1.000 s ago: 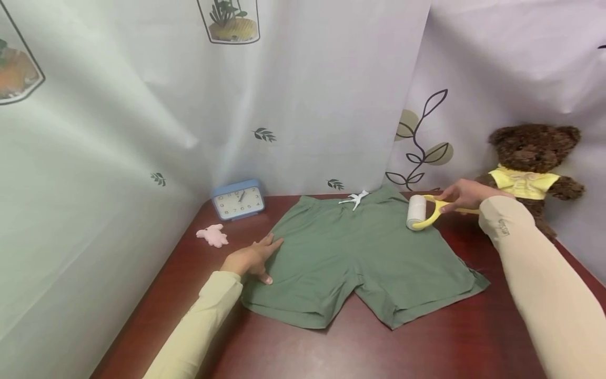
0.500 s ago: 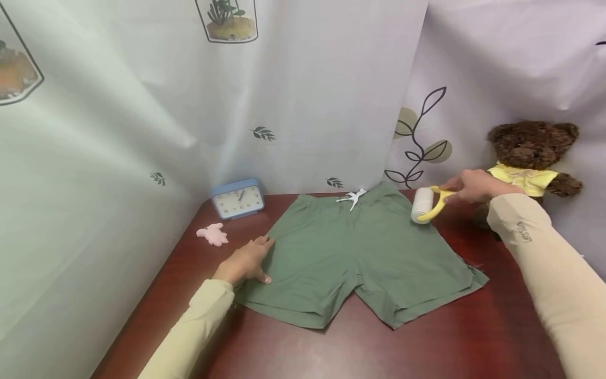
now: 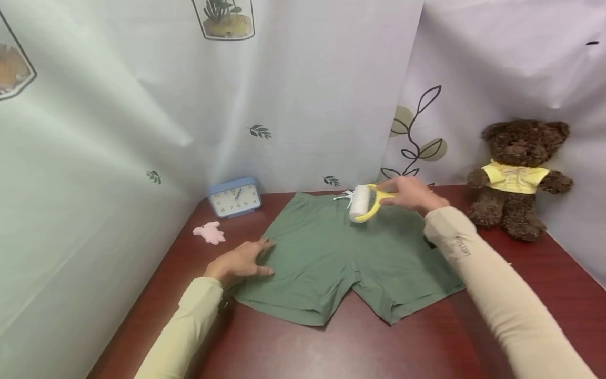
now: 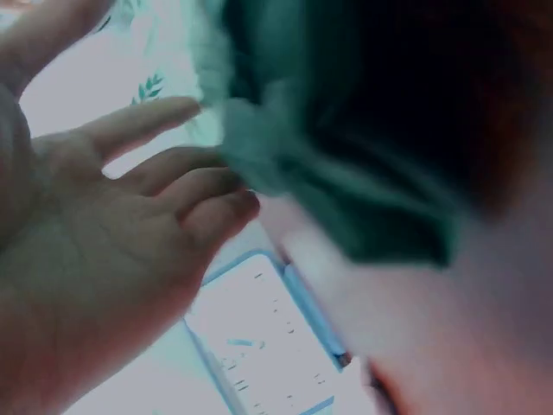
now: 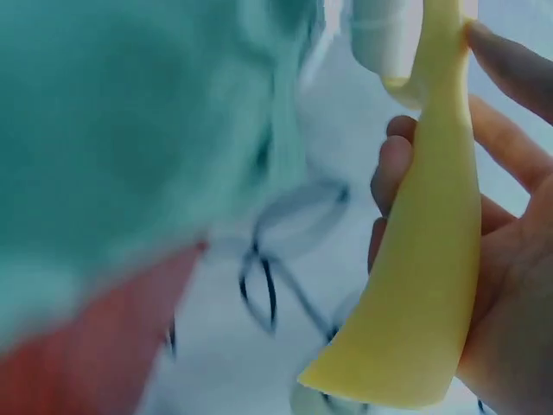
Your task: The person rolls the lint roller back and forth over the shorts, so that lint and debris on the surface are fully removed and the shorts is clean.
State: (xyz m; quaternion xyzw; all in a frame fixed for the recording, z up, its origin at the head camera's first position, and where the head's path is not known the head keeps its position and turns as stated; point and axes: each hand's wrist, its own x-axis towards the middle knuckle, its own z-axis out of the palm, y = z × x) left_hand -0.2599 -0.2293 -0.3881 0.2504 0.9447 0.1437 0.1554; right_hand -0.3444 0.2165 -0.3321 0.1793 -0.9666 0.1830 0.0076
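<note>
Yellow-handled roller (image 5: 432,242) in right hand (image 5: 517,259)

A clock (image 3: 234,201), pink toy (image 3: 210,232) and teddy bear (image 3: 517,179) stand around.

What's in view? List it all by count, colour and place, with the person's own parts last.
Table: 1, dark red, under everything
Shorts: 1, green, spread on the table
Drawstring: 1, white, top of the shorts
Roller: 1, white and yellow, over the shorts near the drawstring
Clock: 1, blue and white, back left
Toy: 1, pink, in front of the clock
Bear: 1, brown in yellow top, back right
Backdrop: count unclear, whitish with plant prints, behind the table
Sleeves: 2, cream, both arms
Left hand: 1, bare, shorts' left edge
Right hand: 1, bare, gripping the roller
</note>
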